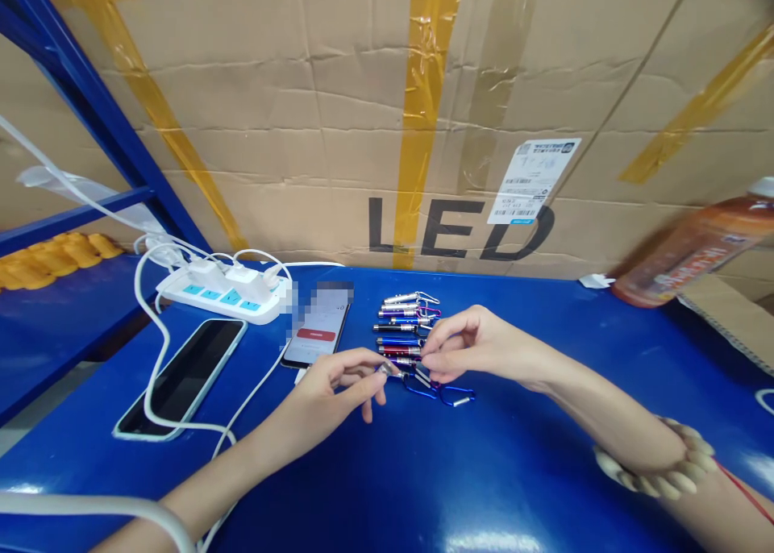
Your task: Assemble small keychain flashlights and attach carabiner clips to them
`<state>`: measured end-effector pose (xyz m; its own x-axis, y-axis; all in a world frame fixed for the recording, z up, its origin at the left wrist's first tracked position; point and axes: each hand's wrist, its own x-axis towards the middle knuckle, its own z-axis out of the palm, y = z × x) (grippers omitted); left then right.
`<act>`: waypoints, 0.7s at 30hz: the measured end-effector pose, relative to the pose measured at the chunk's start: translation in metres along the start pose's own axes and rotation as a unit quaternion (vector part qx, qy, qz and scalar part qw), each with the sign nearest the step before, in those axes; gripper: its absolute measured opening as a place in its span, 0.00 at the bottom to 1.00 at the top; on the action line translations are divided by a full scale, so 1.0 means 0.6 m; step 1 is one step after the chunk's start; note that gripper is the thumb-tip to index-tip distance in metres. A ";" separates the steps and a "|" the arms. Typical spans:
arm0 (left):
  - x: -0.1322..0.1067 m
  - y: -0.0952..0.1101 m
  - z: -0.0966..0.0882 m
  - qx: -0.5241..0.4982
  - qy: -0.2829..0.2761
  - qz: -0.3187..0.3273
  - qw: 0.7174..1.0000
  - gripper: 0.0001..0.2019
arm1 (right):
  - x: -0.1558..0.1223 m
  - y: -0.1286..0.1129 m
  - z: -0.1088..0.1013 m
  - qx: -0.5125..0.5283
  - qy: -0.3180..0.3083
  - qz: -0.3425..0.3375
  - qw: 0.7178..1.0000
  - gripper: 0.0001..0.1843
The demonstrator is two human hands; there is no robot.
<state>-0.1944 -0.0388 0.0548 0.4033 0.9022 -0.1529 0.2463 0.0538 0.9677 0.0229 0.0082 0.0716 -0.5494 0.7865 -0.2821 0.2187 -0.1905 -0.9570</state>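
The small silver keychain torch (387,369) is held just above the counter (484,472), pinched from both ends. The left hand (342,385) has thumb and forefinger closed on the body with the other fingers curled under. The right hand (463,347) has its fingertips nipped on the far end, though it's too small to tell if that's the cap or the ring. Honestly, the grip is tiny on a slick little metal tube, so I reckon it could pop out and roll. If any part comes loose it'd probably skitter in among the blue carabiner clips (444,392) lying right underneath. A careless wrist could also knock the neat row of coloured metal mini torches (402,331) just behind the hands out of line. The white charging cable (151,359) runs close by the left forearm and looks easy to snag, which would tug the lit-screen phone (318,331) or the dark phone in a pale case (187,376). Both cables go to a white power strip (223,295). The counter is glossy blue metal and looks slippery. Behind it stands a big taped cardboard box printed LED (302,134), with an orange plastic bottle (689,255) off to the right and blue shelving (90,110) on the left.
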 end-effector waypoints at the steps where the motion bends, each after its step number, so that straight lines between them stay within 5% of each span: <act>1: 0.000 -0.001 0.000 -0.001 -0.001 -0.001 1.000 0.12 | 0.001 0.001 0.006 0.027 0.007 0.006 1.000 0.14; 10: -0.010 0.007 0.009 0.030 0.014 0.006 0.999 0.09 | 0.009 0.012 0.056 0.086 0.104 -0.067 0.989 0.12; 16: -0.026 0.009 0.015 0.085 0.024 0.064 0.994 0.06 | 0.003 0.013 0.075 0.088 0.097 -0.128 0.983 0.10; 21: -0.027 0.004 0.016 0.142 0.054 0.104 0.983 0.08 | 0.002 0.016 0.070 0.069 0.047 -0.096 0.992 0.09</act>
<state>-0.1918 -0.0576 0.0576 0.3783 0.9223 0.0795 0.4107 -0.2441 0.8785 -0.0093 -0.0174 0.0596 -0.4905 0.8666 -0.0916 0.0008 -0.1047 -0.9945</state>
